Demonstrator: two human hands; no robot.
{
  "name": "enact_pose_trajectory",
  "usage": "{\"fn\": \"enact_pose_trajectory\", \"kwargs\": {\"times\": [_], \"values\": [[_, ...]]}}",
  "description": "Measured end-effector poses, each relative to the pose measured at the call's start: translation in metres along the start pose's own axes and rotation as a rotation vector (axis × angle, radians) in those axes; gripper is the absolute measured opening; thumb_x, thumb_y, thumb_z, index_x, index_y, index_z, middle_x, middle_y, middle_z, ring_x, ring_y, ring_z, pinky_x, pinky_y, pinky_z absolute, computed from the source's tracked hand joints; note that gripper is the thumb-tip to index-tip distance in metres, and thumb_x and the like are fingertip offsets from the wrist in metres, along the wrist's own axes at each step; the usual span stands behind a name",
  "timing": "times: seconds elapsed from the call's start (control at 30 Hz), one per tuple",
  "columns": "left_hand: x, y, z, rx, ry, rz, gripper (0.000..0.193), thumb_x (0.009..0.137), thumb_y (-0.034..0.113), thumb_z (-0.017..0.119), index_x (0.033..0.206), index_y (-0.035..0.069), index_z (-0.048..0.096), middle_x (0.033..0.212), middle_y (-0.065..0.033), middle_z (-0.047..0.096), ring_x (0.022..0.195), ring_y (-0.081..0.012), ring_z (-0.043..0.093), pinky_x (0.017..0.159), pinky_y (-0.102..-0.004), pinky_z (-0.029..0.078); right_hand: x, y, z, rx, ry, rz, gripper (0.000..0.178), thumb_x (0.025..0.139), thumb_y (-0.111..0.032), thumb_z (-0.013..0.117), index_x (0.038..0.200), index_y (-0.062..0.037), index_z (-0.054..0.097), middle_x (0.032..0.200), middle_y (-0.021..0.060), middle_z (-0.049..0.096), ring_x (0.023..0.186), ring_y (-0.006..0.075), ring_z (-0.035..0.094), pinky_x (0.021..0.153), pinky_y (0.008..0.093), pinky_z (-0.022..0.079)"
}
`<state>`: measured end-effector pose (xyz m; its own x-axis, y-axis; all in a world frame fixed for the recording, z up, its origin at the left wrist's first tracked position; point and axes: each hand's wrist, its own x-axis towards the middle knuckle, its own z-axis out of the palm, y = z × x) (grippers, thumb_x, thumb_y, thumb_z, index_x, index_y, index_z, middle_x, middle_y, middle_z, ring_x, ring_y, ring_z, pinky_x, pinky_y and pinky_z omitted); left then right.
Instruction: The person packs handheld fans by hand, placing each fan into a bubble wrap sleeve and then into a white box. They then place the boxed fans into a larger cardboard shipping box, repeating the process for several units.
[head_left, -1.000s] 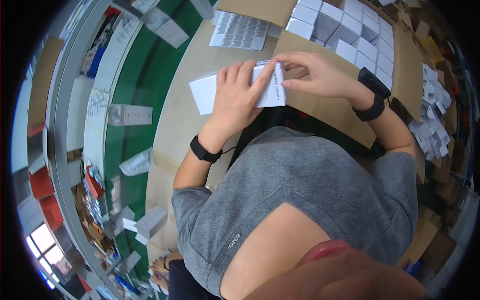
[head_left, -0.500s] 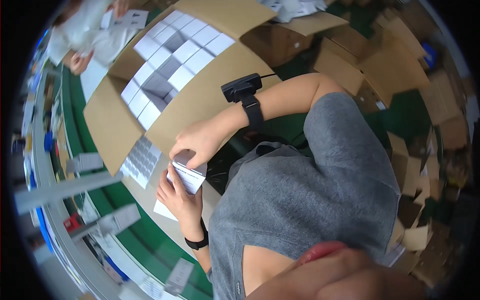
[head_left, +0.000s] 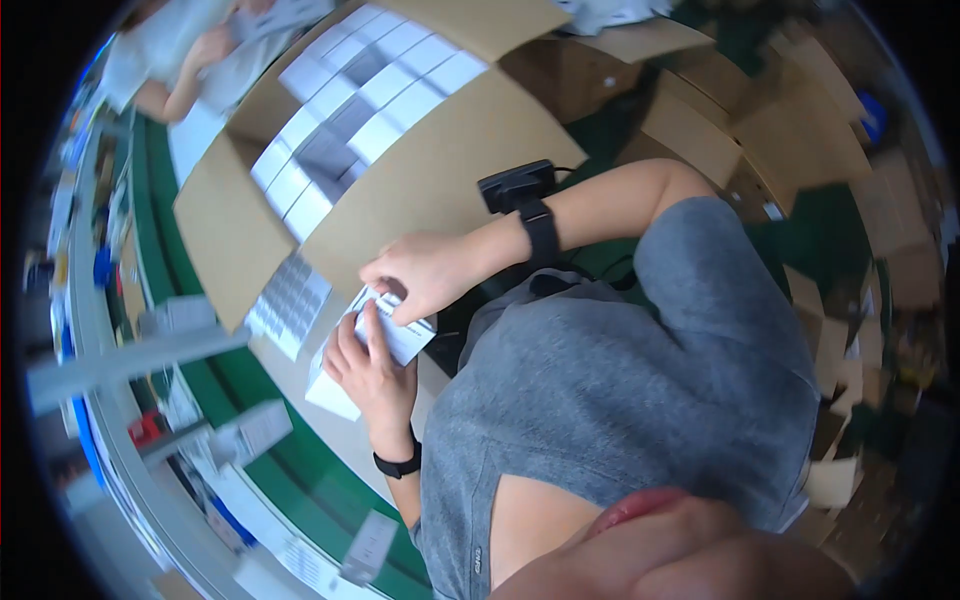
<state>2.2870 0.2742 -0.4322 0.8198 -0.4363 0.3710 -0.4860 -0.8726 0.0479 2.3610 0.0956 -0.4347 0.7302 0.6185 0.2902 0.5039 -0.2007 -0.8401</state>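
Both hands are on a small white box (head_left: 408, 342) with dark printing on its upper face. My left hand (head_left: 372, 378) grips it from the near left, its index finger lying along the top. At the far edge of the box, my right hand (head_left: 435, 272) curls its fingers and thumb onto the upper end; its fingertips are partly hidden. Below the left fingers a plain white surface (head_left: 332, 390) shows, and I cannot tell whether it belongs to the same box. Just beyond the hands stands a large open carton (head_left: 430, 150) holding rows of white boxes (head_left: 395, 95), with some gaps among them.
A pale sheet with rows of grey rounded shapes (head_left: 290, 305) lies by the carton's left flap. Further left runs a green conveyor belt (head_left: 265, 440) with a grey rail over it. Another person (head_left: 185, 60) works at the upper left. Brown cartons (head_left: 790, 110) pile up on the right.
The small box and both hands have shifted slightly right in the picture, as has the carton. My right hand now sits on the box's upper edge. The other person's arms have moved.
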Motion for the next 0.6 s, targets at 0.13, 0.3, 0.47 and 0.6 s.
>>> {"fn": "enact_pose_trajectory", "kwargs": {"times": [0.13, 0.3, 0.47, 0.6], "values": [[-0.03, -0.01, -0.002, -0.034, 0.048, -0.179, 0.074, 0.054, 0.014, 0.074, 0.122, 0.01, 0.045, 0.115, -0.0135, 0.044, 0.106, -0.0306, 0.044, 0.093, -0.0457, 0.03, 0.02, -0.009, 0.008, 0.041, -0.208, -0.026, 0.025, 0.067, -0.018, 0.065, 0.069, -0.0013, 0.046, 0.063, 0.0155, 0.052, 0.059, 0.0272, 0.054, 0.053, 0.0352, 0.04], [-0.099, -0.017, 0.005, -0.323, 0.3, -0.653, 0.082, 0.056, 0.012, 0.077, 0.126, 0.005, 0.034, 0.117, -0.0142, 0.042, 0.111, -0.0309, 0.042, 0.097, -0.0438, 0.031, 0.067, -0.012, 0.043, 0.321, -0.399, -0.032, 0.016, 0.072, -0.011, 0.061, 0.071, -0.0021, 0.048, 0.066, 0.0101, 0.053, 0.061, 0.0204, 0.054, 0.053, 0.0327, 0.04], [-0.155, 0.001, 0.033, -0.562, 0.479, -1.246, 0.093, 0.056, 0.008, 0.079, 0.128, -0.001, 0.021, 0.124, -0.0155, 0.037, 0.114, -0.0314, 0.041, 0.095, -0.0374, 0.035, 0.093, -0.036, 0.119, 0.409, -0.609, 0.151, 0.016, 0.076, -0.007, 0.058, 0.091, -0.002, 0.055, 0.083, 0.009, 0.058, 0.076, 0.0156, 0.055, 0.062, 0.0297, 0.043], [-0.188, 0.006, 0.056, -0.512, 0.742, -1.226, 0.085, 0.059, 0.018, 0.08, 0.125, 0.0, 0.03, 0.117, -0.0165, 0.046, 0.104, -0.0295, 0.05, 0.087, -0.0337, 0.041, 0.096, -0.023, 0.17, 0.634, -0.633, 0.268, 0.028, 0.078, -0.009, 0.057, 0.104, -0.0019, 0.054, 0.092, 0.0097, 0.057, 0.087, 0.0162, 0.054, 0.07, 0.0293, 0.043]]}}
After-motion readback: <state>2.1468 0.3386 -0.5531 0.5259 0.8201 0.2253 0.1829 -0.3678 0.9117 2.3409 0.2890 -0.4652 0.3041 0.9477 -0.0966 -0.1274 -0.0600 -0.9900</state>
